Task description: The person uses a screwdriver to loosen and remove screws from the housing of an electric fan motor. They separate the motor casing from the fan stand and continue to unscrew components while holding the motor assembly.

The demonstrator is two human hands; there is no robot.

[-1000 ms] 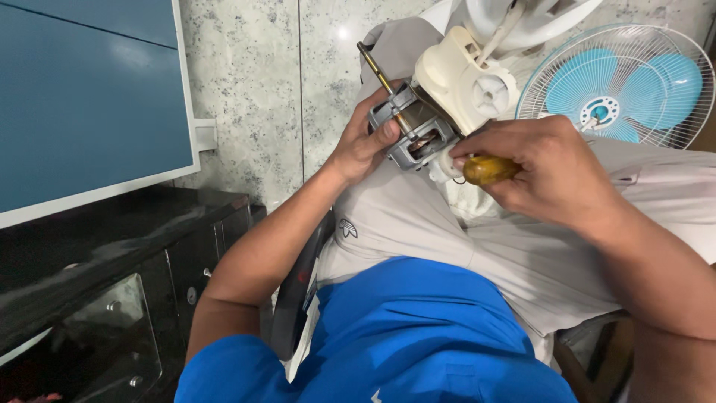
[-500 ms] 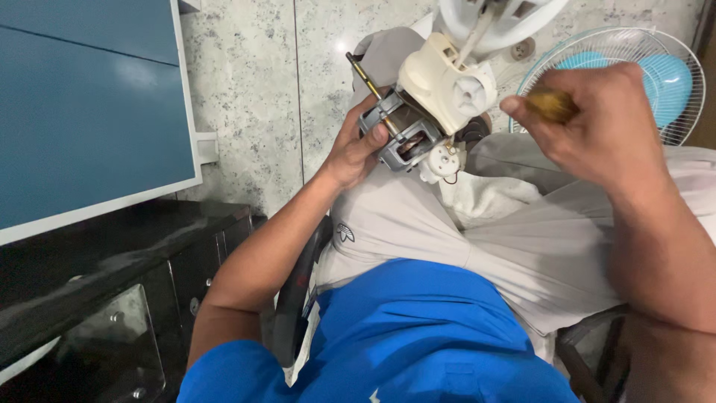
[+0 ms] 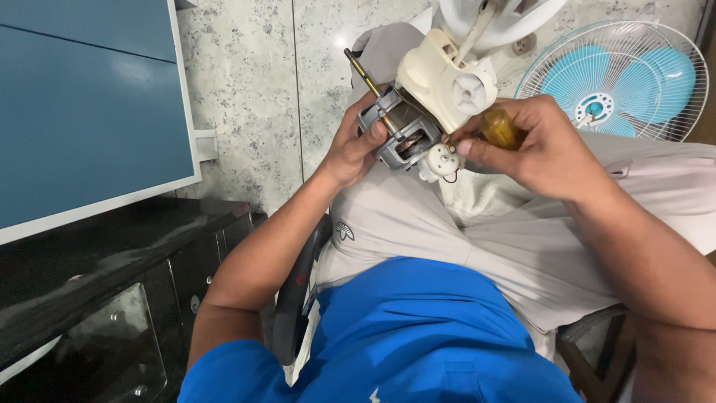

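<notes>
From my remote seat, I saw the blue shirt (image 3: 418,328) and grey trousers (image 3: 447,231) nearest the camera. Above the lap, the left hand (image 3: 354,145) was wrapped tight around the grey fan motor (image 3: 399,134), its brass shaft (image 3: 365,75) pointing up-left. The right hand (image 3: 533,145) was clenched on a yellow-handled screwdriver (image 3: 498,127), held against the motor beside the cream housing (image 3: 447,82). Farther off, a blue-bladed fan (image 3: 623,82) lay on the speckled floor (image 3: 246,97).

Right hand (image 3: 537,145) back at motor (image 3: 403,134)
</notes>
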